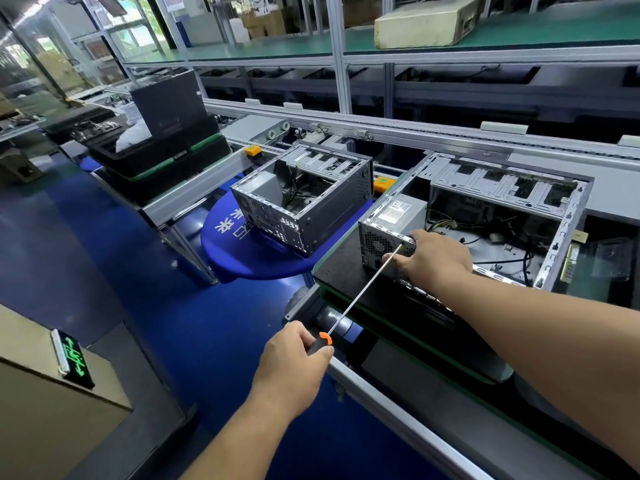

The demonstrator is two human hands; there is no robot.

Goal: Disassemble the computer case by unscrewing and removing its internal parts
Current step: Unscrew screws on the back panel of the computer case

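An open grey computer case (568,220) lies on its side on a black pallet (341,263). A power supply (394,216) sits in its near left corner, with loose cables behind it. My left hand (294,362) grips the black and orange handle of a long screwdriver (360,292). The shaft runs up to the case's rear panel by the power supply. My right hand (433,258) rests on the case's rear edge and pinches the shaft near its tip. The tip itself is hidden by my fingers.
A second open case (311,199) stands on a round blue stool-like surface (242,251) to the left. Stacked black trays (162,157) sit further left on the conveyor frame. A memory stick (568,265) leans beside the case on the right. The blue floor lies below left.
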